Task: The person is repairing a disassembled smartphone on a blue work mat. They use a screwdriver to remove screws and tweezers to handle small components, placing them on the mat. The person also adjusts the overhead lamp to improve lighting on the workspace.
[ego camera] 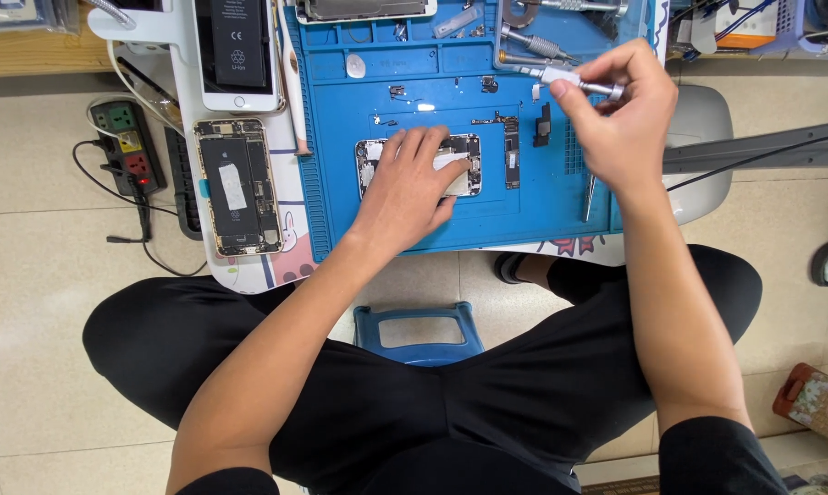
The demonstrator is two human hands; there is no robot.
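the left hand (414, 183) lies flat, fingers spread, on an opened phone chassis (464, 160) in the middle of the blue repair mat (341, 137); the chassis's long axis runs left to right across the mat. the right hand (620, 115) pinches a small silver screwdriver (579, 82) above the mat's right side, its shaft lying nearly level, tip towards the upper left. a second opened phone (237, 186) lies lengthwise away from the person, left of the mat.

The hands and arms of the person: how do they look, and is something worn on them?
Both arms are bare from the hands up past the elbows. Short black sleeves show only at the bottom edge of the picture. The left hand and the right hand wear no gloves; no watch, ring or band is visible on them.
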